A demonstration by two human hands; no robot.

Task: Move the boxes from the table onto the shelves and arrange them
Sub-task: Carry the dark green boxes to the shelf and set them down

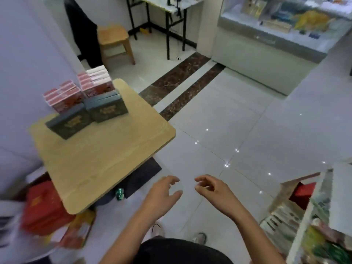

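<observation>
- Left hand [162,194]: empty, fingers loosely spread, held over the floor [219,130] beside the worktop [106,159].
- Right hand [214,191]: empty, fingers loosely curled, just beside the left hand.
- Red boxes [80,88] and dark boxes [89,115]: stacked at the worktop's far corner.
- Shelves [308,216]: lower right, blurred.

boxes [85,103] sit on the table's [106,164] far left corner.

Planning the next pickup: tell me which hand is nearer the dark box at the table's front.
Left. The left hand hangs over the floor just off the table's edge, below the dark box; the right hand is farther right.
</observation>
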